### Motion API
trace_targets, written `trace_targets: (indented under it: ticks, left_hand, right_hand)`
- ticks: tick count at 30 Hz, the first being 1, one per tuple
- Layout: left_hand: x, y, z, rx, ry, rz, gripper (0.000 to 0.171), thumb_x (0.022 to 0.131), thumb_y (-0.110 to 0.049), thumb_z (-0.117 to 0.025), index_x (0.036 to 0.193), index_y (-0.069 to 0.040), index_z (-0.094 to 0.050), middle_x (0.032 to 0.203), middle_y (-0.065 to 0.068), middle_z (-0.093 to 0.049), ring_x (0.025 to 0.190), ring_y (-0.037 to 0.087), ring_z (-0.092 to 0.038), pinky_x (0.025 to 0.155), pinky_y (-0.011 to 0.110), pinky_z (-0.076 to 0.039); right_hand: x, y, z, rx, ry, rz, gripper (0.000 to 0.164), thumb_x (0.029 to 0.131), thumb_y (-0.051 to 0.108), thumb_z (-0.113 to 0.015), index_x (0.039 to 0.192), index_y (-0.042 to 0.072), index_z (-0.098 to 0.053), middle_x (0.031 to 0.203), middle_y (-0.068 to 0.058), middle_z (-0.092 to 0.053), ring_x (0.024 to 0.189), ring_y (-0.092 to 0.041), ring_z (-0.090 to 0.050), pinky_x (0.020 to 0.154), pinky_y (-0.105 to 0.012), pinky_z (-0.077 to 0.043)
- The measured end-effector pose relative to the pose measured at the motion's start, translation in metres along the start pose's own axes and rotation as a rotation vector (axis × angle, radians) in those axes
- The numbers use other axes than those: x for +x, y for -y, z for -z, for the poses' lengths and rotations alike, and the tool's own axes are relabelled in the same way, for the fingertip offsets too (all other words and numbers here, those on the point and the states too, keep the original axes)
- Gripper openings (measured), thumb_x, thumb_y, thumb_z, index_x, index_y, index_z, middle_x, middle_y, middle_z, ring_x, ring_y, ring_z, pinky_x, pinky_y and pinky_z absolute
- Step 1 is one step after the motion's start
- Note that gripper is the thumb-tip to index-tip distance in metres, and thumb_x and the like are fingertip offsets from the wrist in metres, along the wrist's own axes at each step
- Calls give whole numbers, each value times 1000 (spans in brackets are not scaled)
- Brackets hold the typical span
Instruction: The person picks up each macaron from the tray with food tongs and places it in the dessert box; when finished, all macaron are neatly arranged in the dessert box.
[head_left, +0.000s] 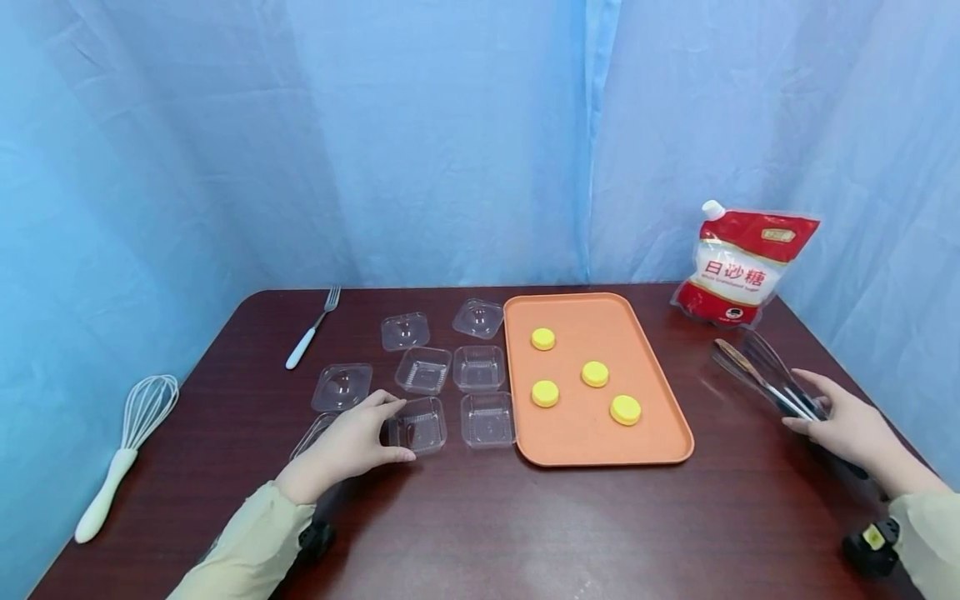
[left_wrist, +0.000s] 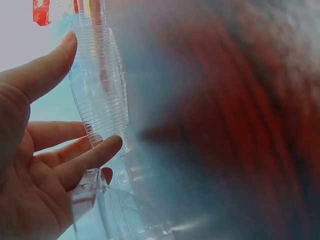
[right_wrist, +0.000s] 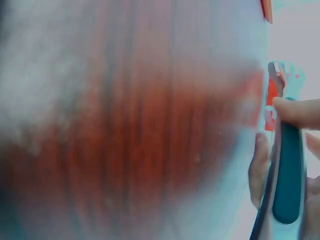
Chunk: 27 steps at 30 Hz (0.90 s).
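Observation:
My left hand (head_left: 356,442) grips a clear square plastic container (head_left: 422,427) by its left side. In the left wrist view the thumb is at one end of its ribbed wall (left_wrist: 102,95) and the fingers are at the other. A clear domed lid (head_left: 342,387) lies just beyond that hand, and another clear piece (head_left: 311,435) is partly hidden behind it. At the right table edge my right hand (head_left: 847,425) holds metal tongs (head_left: 750,368), tips pointing away. The right wrist view shows the thumb on their dark green handle (right_wrist: 288,175).
Several clear containers (head_left: 480,368) and lids (head_left: 405,331) sit left of an orange tray (head_left: 585,446) bearing several yellow discs (head_left: 596,373). A red and white sugar pouch (head_left: 738,271) stands at the back right. A fork (head_left: 309,335) and whisk (head_left: 131,442) lie on the left.

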<state>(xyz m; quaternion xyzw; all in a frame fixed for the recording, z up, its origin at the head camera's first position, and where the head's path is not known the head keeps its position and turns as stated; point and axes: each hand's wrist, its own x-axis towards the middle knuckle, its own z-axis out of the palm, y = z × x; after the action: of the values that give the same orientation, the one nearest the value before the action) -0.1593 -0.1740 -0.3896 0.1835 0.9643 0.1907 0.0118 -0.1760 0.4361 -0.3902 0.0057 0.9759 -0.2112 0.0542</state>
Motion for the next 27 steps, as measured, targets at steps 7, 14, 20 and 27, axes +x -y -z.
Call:
trace_targets:
  ticks: [7,14,20,27]
  left_hand:
    - [0,1,0,-11,12,11,76,70,-35,-83,128,5,-55,114,8,-56,93,20,-62,77,36,-51]
    - [0,3,-1,-18,22,20,76,70,-36,-83,129,4,-55,115,8,-55,92,20,-62,76,36,-51]
    - [2,5,-1,-28,21,16,75,70,-37,-83,128,2,-56,112,9,-56,91,19,-61,79,37,-52]
    - [4,6,-1,-34,34,19,76,70,-39,-82,130,0,-56,107,7,-55,79,12,-55,74,34,-50]
  right_hand:
    - [-3,6,-3,5,-83,17,82,86,39,-66,142,-7,-27,113,-42,-47,91,-48,-52,63,-52,-48]
    - [-5,17,-7,23,-124,-23,81,79,51,-70,130,-7,-46,106,-35,-57,87,-38,-54,60,-41,-48]
    - [-9,31,-7,38,-144,11,75,79,48,-72,126,-7,-52,92,-21,-65,76,-24,-54,52,-26,-41]
    - [-16,50,-7,39,-194,64,70,76,46,-76,123,-3,-55,99,-27,-64,79,-26,-55,52,-25,-42]
